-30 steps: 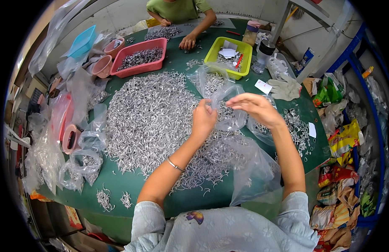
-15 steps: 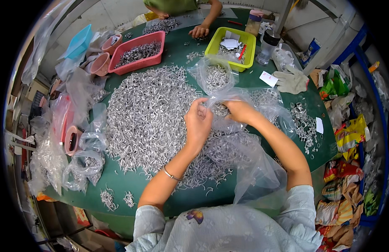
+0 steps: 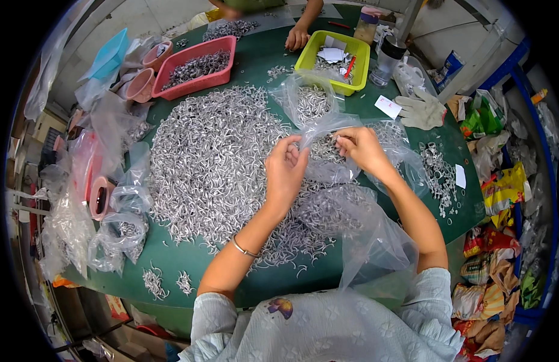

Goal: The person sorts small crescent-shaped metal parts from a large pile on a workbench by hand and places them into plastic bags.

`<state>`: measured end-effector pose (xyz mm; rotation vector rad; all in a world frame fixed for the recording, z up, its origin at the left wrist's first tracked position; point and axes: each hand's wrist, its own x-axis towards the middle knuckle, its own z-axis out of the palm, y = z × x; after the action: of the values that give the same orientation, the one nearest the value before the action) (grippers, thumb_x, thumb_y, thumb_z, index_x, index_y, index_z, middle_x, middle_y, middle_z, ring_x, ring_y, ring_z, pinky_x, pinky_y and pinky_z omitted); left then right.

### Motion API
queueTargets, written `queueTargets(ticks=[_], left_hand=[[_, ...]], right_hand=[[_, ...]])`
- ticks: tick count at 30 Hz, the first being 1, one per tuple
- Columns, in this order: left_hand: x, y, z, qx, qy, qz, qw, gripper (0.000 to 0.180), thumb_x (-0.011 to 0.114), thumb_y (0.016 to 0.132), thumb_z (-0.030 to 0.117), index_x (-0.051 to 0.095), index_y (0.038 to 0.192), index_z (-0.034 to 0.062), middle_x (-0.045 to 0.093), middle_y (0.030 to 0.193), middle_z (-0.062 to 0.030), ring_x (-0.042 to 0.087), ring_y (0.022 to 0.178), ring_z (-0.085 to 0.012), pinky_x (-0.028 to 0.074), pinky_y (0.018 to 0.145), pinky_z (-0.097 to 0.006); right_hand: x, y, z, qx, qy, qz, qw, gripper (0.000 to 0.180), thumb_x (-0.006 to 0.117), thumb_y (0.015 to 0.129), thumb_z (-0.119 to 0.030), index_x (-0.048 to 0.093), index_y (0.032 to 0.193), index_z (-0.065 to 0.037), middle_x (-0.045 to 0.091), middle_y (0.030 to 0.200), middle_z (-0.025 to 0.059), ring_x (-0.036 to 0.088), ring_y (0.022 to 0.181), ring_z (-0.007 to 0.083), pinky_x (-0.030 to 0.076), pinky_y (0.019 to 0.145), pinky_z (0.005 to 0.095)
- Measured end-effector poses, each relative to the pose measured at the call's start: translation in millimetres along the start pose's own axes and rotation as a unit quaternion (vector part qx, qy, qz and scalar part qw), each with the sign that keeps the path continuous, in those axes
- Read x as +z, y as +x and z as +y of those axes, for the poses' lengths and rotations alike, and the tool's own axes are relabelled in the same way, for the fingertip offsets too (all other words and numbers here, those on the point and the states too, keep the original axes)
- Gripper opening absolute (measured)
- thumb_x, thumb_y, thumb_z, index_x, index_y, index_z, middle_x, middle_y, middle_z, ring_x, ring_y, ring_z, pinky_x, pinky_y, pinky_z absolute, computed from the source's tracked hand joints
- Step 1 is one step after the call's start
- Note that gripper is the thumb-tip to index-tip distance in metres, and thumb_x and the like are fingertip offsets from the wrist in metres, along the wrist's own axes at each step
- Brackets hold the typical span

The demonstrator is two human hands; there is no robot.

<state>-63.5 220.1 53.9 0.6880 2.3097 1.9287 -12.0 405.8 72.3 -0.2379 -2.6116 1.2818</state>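
Observation:
A big heap of small silver metal hooks (image 3: 213, 163) covers the green table (image 3: 352, 271). My left hand (image 3: 285, 172) and my right hand (image 3: 359, 148) both pinch the mouth of a clear plastic bag (image 3: 318, 160) that holds some of the hooks, just above the heap's right side. A second clear bag (image 3: 364, 235) with hooks lies under my right forearm. Another bag of hooks (image 3: 306, 99) sits just beyond my hands. A bracelet is on my left wrist.
A red tray (image 3: 198, 63) of hooks and a yellow-green tray (image 3: 336, 60) stand at the far side, where another person's hand (image 3: 296, 39) rests. Pink cups (image 3: 140, 84) and piled bags (image 3: 110, 229) lie left. A work glove (image 3: 421, 111), a bottle (image 3: 385, 60) and loose rings (image 3: 439, 175) lie right.
My hands have drawn a little apart and nearer to me, still on the bag's mouth. The camera view has shifted, so the far trays sit lower in the picture.

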Motion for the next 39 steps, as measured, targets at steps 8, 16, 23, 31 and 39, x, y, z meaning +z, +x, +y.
queueTargets(ticks=[8, 16, 23, 31, 39], left_hand=[[2.8, -8.7, 14.5, 0.185, 0.106, 0.053, 0.976, 0.033, 0.071, 0.073, -0.003, 0.062, 0.104, 0.0016, 0.059, 0.079, -0.0055, 0.056, 0.074, -0.0157, 0.045, 0.069, -0.027], [0.5, -27.7, 46.7, 0.155, 0.011, -0.004, 0.988, 0.025, 0.074, 0.07, -0.002, 0.066, 0.094, 0.0, 0.065, 0.087, -0.0085, 0.06, 0.079, -0.0165, 0.048, 0.072, -0.027], [2.7, -34.0, 57.9, 0.182, -0.01, 0.023, 0.983, 0.017, 0.075, 0.068, -0.002, 0.068, 0.084, 0.0005, 0.066, 0.081, -0.0076, 0.061, 0.072, -0.0178, 0.047, 0.069, -0.028], [4.8, -16.1, 38.8, 0.217, 0.129, 0.053, 0.966, 0.031, 0.073, 0.071, 0.0, 0.061, 0.099, -0.0008, 0.06, 0.094, -0.0116, 0.057, 0.089, -0.0236, 0.046, 0.079, -0.032], [12.9, 6.8, -16.8, -0.015, 0.013, -0.022, 1.0, 0.033, 0.065, 0.083, 0.005, 0.053, 0.113, -0.0036, 0.056, 0.081, -0.0038, 0.053, 0.071, -0.0117, 0.045, 0.064, -0.026]], right_hand=[[-21.2, -8.0, -6.9, 0.143, 0.331, -0.106, 0.927, 0.023, 0.059, 0.09, -0.01, 0.063, 0.106, 0.007, 0.066, 0.083, 0.0098, 0.063, 0.065, 0.0135, 0.051, 0.059, 0.0239], [-19.0, -39.1, -26.7, 0.099, 0.564, -0.2, 0.795, 0.032, 0.062, 0.089, -0.012, 0.059, 0.116, 0.006, 0.064, 0.097, 0.0088, 0.057, 0.083, 0.0117, 0.048, 0.078, 0.0245], [-17.2, -51.8, -42.3, 0.075, 0.552, -0.182, 0.81, 0.03, 0.062, 0.088, -0.009, 0.061, 0.114, 0.005, 0.064, 0.106, 0.0106, 0.058, 0.086, 0.0123, 0.048, 0.078, 0.0262], [-14.2, -37.8, -33.8, -0.028, 0.173, 0.005, 0.984, 0.024, 0.063, 0.084, -0.004, 0.065, 0.108, 0.001, 0.065, 0.095, 0.009, 0.06, 0.086, 0.0186, 0.047, 0.077, 0.0301], [-18.1, -32.2, -8.3, -0.144, -0.241, 0.231, 0.931, 0.043, 0.07, 0.075, -0.006, 0.055, 0.115, 0.001, 0.054, 0.1, 0.0201, 0.053, 0.092, 0.0385, 0.043, 0.085, 0.0408]])
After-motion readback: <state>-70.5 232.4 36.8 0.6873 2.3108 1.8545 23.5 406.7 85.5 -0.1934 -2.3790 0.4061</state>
